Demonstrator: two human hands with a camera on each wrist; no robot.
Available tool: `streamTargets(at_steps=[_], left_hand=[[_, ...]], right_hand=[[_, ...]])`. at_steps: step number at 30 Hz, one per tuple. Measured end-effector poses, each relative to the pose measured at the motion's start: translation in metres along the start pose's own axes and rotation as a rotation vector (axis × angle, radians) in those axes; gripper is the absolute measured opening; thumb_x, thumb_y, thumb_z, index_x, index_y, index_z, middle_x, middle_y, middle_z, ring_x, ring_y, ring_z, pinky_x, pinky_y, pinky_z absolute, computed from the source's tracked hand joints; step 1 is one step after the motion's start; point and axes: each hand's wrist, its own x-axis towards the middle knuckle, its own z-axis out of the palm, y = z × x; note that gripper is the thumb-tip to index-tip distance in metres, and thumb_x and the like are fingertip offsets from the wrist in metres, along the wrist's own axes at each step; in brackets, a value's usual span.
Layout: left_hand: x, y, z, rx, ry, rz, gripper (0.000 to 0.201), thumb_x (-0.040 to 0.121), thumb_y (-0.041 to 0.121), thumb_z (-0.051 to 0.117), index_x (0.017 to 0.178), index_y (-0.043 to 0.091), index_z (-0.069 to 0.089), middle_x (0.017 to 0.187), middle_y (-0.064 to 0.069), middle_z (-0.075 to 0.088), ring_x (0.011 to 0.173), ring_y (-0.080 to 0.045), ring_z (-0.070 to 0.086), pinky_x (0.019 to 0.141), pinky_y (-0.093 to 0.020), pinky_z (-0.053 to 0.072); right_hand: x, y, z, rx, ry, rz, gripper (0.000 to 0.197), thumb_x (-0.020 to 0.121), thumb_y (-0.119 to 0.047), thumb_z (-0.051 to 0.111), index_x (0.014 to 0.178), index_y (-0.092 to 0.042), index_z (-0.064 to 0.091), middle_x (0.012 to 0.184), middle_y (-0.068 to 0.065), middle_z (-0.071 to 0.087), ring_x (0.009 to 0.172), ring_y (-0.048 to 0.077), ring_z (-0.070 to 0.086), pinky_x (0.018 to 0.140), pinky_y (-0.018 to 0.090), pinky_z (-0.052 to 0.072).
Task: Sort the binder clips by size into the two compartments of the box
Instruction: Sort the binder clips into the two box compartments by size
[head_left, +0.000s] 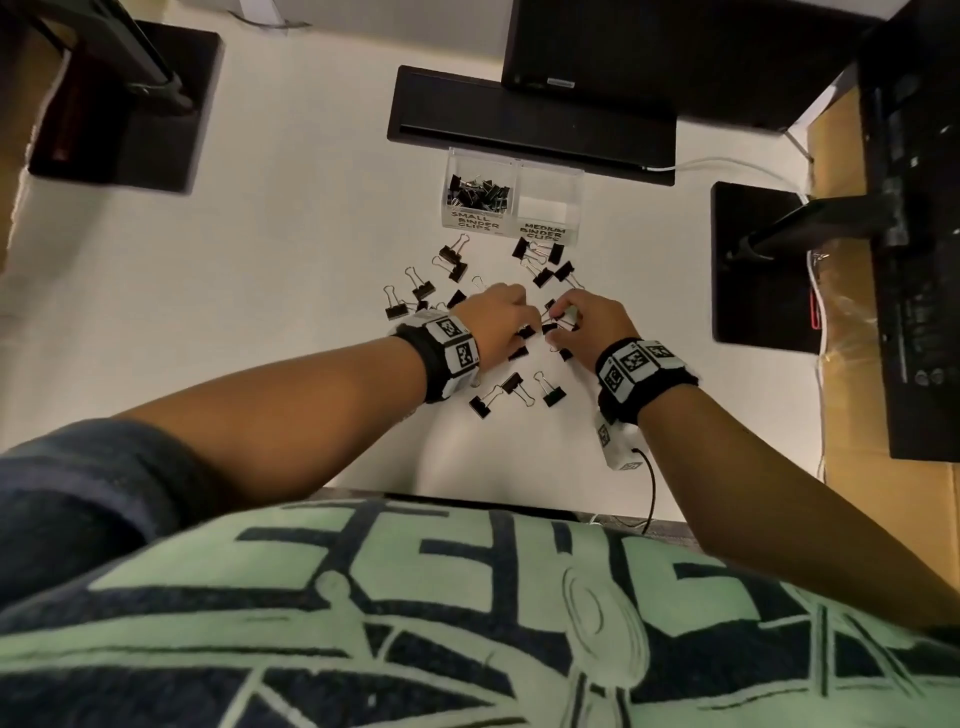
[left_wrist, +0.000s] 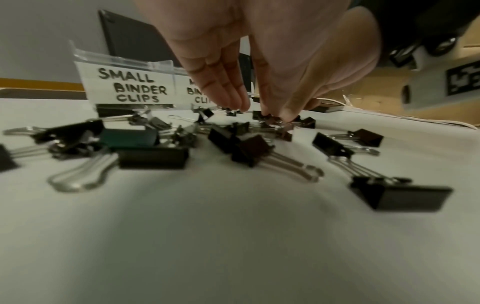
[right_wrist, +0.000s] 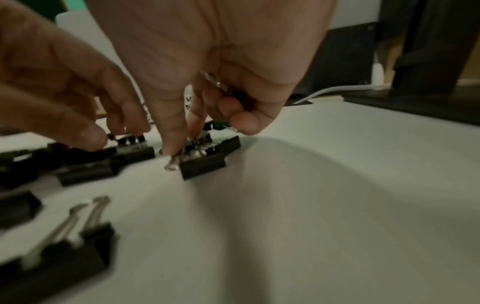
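The clear two-compartment box (head_left: 511, 156) stands at the back. Its left half, labelled SMALL BINDER CLIPS (left_wrist: 130, 86), holds several small black clips (head_left: 478, 189); the right half, labelled MEDIUM (head_left: 545, 208), looks bare. Black medium clips (head_left: 452, 262) and a few small ones lie scattered in front. My left hand (left_wrist: 275, 118) reaches down into the pile, thumb and forefinger pinching a small clip (left_wrist: 262, 115). My right hand (right_wrist: 182, 144) is close beside it, thumb and forefinger on a small clip (right_wrist: 200, 142), while its curled outer fingers (right_wrist: 244, 119) hold a clip's wire handle (right_wrist: 218, 84) against the palm.
A black monitor base (head_left: 530, 124) sits just behind the box, with dark stands at the left (head_left: 119, 104) and right (head_left: 763, 260). A white cable (head_left: 727, 163) runs at the back right. Medium clips (head_left: 498, 392) lie between my wrists, near the table's front.
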Motion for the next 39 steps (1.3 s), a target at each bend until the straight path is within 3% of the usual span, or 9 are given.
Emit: streamTargets(at_steps=[6,15,19,25,28,30,32,35,39], left_hand=[[-0.004,-0.011,-0.001,-0.019,-0.002,-0.053,0.033,0.090,0.012,0.055,0.123,0.013,0.057,0.109,-0.015,0.054,0.103,-0.032,0.052,0.083,-0.044,0.050],[-0.021,-0.035,-0.020,-0.123,0.122,-0.202,0.040,0.087,0.020,0.062,0.127,0.016,0.054,0.120,-0.011,0.051,0.115,-0.027,0.047,0.097,-0.037,0.044],[-0.037,-0.056,-0.029,-0.196,0.227,-0.376,0.028,0.088,0.010,0.057,0.115,0.014,0.060,0.116,-0.011,0.051,0.112,-0.026,0.048,0.092,-0.033,0.042],[-0.060,-0.069,-0.024,-0.166,0.127,-0.477,0.038,0.082,0.020,0.068,0.118,0.016,0.059,0.117,-0.012,0.051,0.112,-0.029,0.049,0.090,-0.036,0.047],[-0.064,-0.068,-0.019,-0.194,0.137,-0.514,0.052,0.076,0.030,0.074,0.123,0.018,0.056,0.118,-0.009,0.051,0.114,-0.027,0.048,0.093,-0.036,0.048],[-0.066,-0.067,-0.018,-0.208,0.140,-0.510,0.059,0.073,0.033,0.077,0.125,0.018,0.055,0.119,-0.009,0.050,0.113,-0.026,0.047,0.094,-0.036,0.047],[-0.068,-0.068,-0.020,-0.235,0.157,-0.498,0.056,0.073,0.030,0.077,0.123,0.017,0.056,0.118,-0.010,0.050,0.112,-0.026,0.048,0.095,-0.035,0.046],[-0.074,-0.076,-0.022,-0.241,0.239,-0.535,0.040,0.078,0.016,0.069,0.117,0.015,0.060,0.117,-0.013,0.051,0.112,-0.029,0.048,0.092,-0.033,0.043],[-0.082,-0.087,-0.024,-0.244,0.315,-0.663,0.031,0.082,0.012,0.060,0.113,0.014,0.060,0.118,-0.014,0.050,0.113,-0.029,0.048,0.091,-0.035,0.045]], right_hand=[[0.002,-0.002,0.003,-0.128,-0.012,-0.075,0.022,0.083,-0.020,0.067,0.104,-0.014,0.060,0.112,0.005,0.062,0.096,0.022,0.057,0.079,0.030,0.044],[0.005,-0.007,0.011,-0.164,-0.036,0.002,0.025,0.085,-0.026,0.064,0.103,-0.010,0.055,0.098,0.004,0.055,0.091,0.021,0.053,0.075,0.029,0.040],[0.004,-0.008,0.013,-0.018,-0.011,0.010,0.016,0.084,-0.016,0.063,0.087,-0.014,0.047,0.086,0.001,0.052,0.080,0.018,0.049,0.068,0.026,0.038],[0.010,-0.018,0.008,0.290,0.044,0.085,0.015,0.089,-0.014,0.051,0.098,-0.012,0.063,0.088,0.000,0.058,0.080,0.017,0.054,0.073,0.030,0.047],[0.011,-0.037,0.005,0.659,-0.011,0.264,0.014,0.085,-0.010,0.053,0.077,-0.010,0.064,0.069,0.006,0.058,0.053,0.017,0.050,0.048,0.023,0.041],[0.010,-0.053,0.005,0.742,-0.068,0.304,0.008,0.084,-0.008,0.057,0.076,-0.008,0.061,0.064,0.007,0.054,0.048,0.016,0.047,0.042,0.019,0.037],[0.013,-0.067,0.012,0.651,-0.110,0.217,0.010,0.085,-0.011,0.059,0.076,-0.010,0.060,0.065,0.004,0.055,0.055,0.017,0.051,0.048,0.023,0.044],[0.013,-0.082,0.027,0.308,-0.139,0.023,0.006,0.084,-0.018,0.066,0.089,-0.016,0.065,0.087,-0.008,0.058,0.084,0.013,0.056,0.075,0.029,0.048],[0.016,-0.086,0.038,0.059,-0.169,-0.098,0.019,0.082,-0.016,0.070,0.100,-0.015,0.066,0.113,-0.001,0.063,0.102,0.014,0.056,0.079,0.022,0.039]])
